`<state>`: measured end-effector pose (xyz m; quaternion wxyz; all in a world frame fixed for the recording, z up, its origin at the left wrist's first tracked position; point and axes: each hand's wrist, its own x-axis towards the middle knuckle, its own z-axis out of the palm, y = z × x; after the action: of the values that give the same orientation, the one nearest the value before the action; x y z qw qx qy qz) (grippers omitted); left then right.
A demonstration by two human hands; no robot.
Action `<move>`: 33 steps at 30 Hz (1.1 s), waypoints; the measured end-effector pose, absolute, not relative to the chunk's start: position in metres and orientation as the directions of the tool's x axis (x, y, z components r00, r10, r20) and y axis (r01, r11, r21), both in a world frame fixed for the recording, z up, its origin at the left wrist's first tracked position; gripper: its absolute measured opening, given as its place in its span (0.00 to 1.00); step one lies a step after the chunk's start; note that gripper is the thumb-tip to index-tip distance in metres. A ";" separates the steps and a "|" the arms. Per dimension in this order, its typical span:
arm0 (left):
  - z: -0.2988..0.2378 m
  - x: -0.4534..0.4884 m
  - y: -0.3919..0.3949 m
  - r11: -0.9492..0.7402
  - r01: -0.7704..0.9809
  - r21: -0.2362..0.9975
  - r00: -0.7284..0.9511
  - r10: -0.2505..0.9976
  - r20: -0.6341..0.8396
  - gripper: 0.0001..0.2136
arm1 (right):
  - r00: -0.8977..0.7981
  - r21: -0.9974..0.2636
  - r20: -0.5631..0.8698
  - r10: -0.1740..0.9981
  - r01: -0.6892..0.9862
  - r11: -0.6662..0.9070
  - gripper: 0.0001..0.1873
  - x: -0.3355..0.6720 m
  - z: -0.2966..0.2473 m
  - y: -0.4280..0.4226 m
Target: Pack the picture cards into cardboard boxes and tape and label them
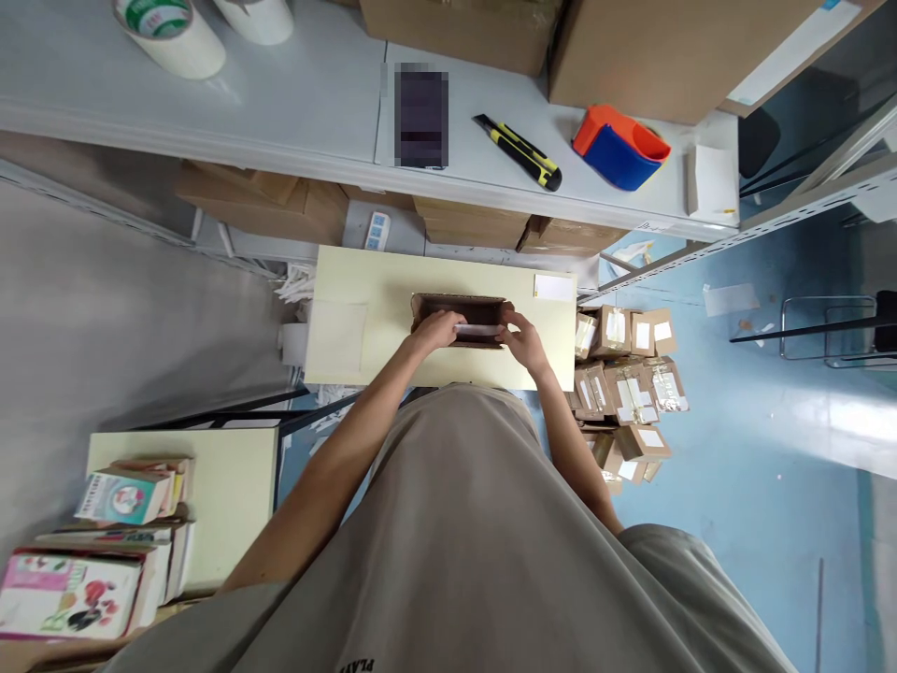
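A small brown cardboard box (459, 307) lies on a pale yellow table (350, 322) right in front of me. My left hand (435, 330) grips the box's near left side, fingers curled over its edge. My right hand (522, 338) holds the near right side. Between the two hands runs a white strip (478, 330), a label or a length of tape, on the box's near face; both hands pinch its ends.
A grey shelf (315, 103) above carries tape rolls (172, 33), a yellow-black utility knife (519, 151), an orange-blue tape dispenser (620, 145) and big cartons. Several taped small boxes (631, 383) are piled on the floor at right. Books (105, 551) are stacked on a second table at lower left.
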<state>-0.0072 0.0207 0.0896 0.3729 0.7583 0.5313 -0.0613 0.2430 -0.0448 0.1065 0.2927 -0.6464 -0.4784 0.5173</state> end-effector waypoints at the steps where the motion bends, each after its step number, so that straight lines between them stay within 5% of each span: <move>1: 0.087 -0.007 0.020 -0.163 0.850 0.501 0.430 0.763 -0.482 0.21 | 0.010 -0.871 -0.392 0.920 0.319 -0.375 0.32 0.244 0.106 -0.045; 9: 0.098 -0.005 0.015 -0.157 0.848 0.507 0.442 0.736 -0.513 0.26 | 0.042 -0.854 -0.414 0.909 0.328 -0.404 0.36 0.246 0.110 -0.050; 14: 0.134 -0.035 -0.008 -0.098 0.718 0.689 0.423 0.848 -0.320 0.33 | 0.061 -0.884 -0.346 0.936 0.313 -0.347 0.39 0.253 0.125 -0.055; 20: 0.160 -0.093 -0.038 0.096 0.568 0.818 0.099 0.978 -0.184 0.23 | 0.170 -0.872 -0.319 0.933 0.334 -0.359 0.40 0.271 0.131 -0.058; 24: 0.149 -0.117 -0.039 0.212 0.534 0.819 -0.093 0.977 -0.193 0.19 | 0.123 -0.843 -0.361 0.924 0.381 -0.380 0.30 0.275 0.125 -0.053; 28: 0.132 -0.117 -0.033 0.210 0.586 0.782 0.016 0.963 -0.270 0.20 | 0.055 -0.804 -0.387 0.920 0.468 -0.366 0.21 0.267 0.120 -0.043; 33: 0.122 -0.098 -0.027 0.129 0.636 0.761 0.148 0.947 -0.285 0.19 | 0.037 -0.740 -0.415 0.909 0.567 -0.361 0.26 0.246 0.117 -0.031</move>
<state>-0.0976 -0.0267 0.1223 0.4165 0.6329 0.6254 0.1868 0.2462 -0.0312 0.1174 0.1917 -0.6941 -0.5318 0.4457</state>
